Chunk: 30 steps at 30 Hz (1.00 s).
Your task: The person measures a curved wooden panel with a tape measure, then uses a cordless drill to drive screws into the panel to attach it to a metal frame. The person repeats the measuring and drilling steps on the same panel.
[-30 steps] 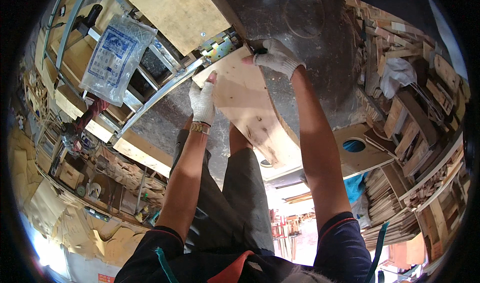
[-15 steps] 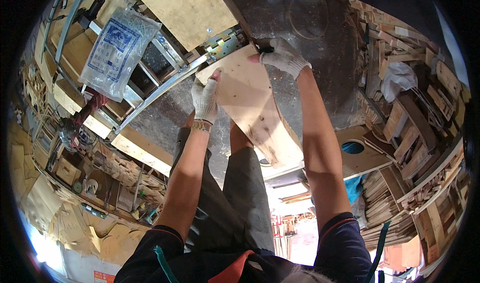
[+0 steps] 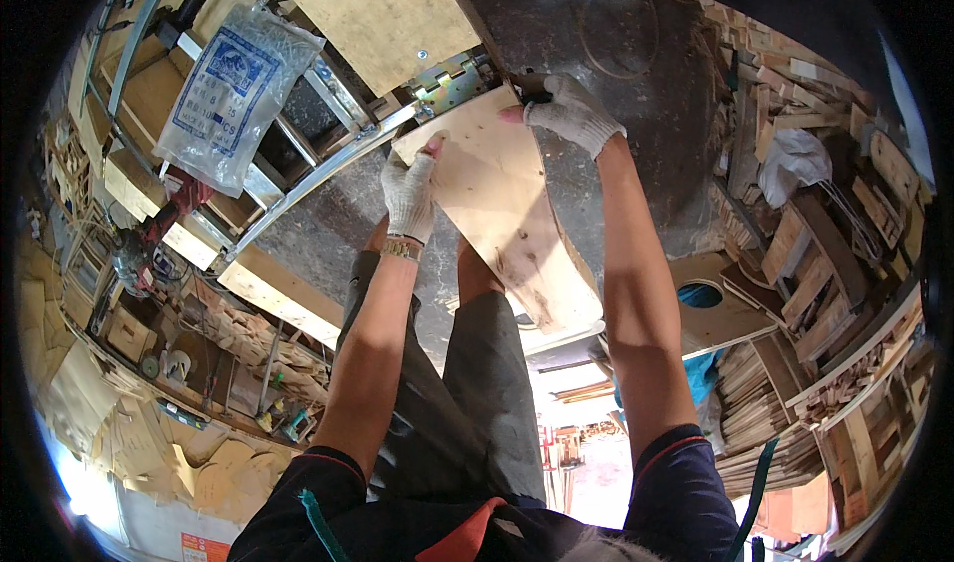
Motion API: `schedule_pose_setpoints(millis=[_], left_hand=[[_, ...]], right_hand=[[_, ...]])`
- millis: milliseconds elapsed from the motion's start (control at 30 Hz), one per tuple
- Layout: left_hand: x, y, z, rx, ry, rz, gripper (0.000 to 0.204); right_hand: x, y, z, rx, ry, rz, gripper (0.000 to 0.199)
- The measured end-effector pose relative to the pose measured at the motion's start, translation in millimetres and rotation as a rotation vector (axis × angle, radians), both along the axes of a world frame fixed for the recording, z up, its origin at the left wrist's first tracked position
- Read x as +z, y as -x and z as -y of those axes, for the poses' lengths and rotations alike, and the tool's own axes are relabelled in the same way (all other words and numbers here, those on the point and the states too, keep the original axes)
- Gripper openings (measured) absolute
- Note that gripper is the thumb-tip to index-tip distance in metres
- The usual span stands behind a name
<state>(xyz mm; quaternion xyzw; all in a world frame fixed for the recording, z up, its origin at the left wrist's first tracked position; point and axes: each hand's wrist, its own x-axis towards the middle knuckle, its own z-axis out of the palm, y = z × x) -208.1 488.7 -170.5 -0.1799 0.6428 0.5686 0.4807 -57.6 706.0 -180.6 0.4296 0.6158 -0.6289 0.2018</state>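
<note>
Between my gloved hands is a long, pale wooden board (image 3: pixel 497 199) with a curved edge and some dark marks. My left hand (image 3: pixel 407 189) grips its left edge, thumb on top and fingers underneath. On the right, my right hand (image 3: pixel 571 113) holds the far right corner in the same way, its fingers partly hidden. The board's far end lies close against a metal hinge (image 3: pixel 449 83) on the edge of a plywood panel (image 3: pixel 368 15). Whether they touch I cannot tell.
A metal frame (image 3: pixel 298 192) stands at the left, with a clear plastic bag (image 3: pixel 227 95) with blue print on it. A red and black power tool (image 3: pixel 159 239) is beside the frame. Wood offcuts (image 3: pixel 815 254) are heaped at the right; a board with a round hole (image 3: pixel 711 309) lies nearer.
Both hands keep their grip on the board. The view has shifted slightly; the board stays close by the hinge.
</note>
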Motion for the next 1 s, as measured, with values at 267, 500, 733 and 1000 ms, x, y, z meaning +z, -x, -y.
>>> schedule_pose_setpoints(millis=[267, 500, 733, 1000], left_hand=[[1, 1, 1, -0.071, 0.017, -0.026, 0.04], [0, 2, 2, -0.081, 0.044, -0.041, 0.035], [6, 1, -2, -0.063, 0.017, -0.023, 0.033], [6, 1, -4, -0.042, -0.011, -0.031, 0.028]], right_hand=[[-6, -1, 1, -0.01, 0.009, -0.01, 0.064], [0, -1, 3, -0.057, 0.003, -0.001, 0.065], [-8, -1, 1, -0.031, 0.021, -0.051, 0.066], [5, 1, -2, -0.07, 0.034, -0.065, 0.061]])
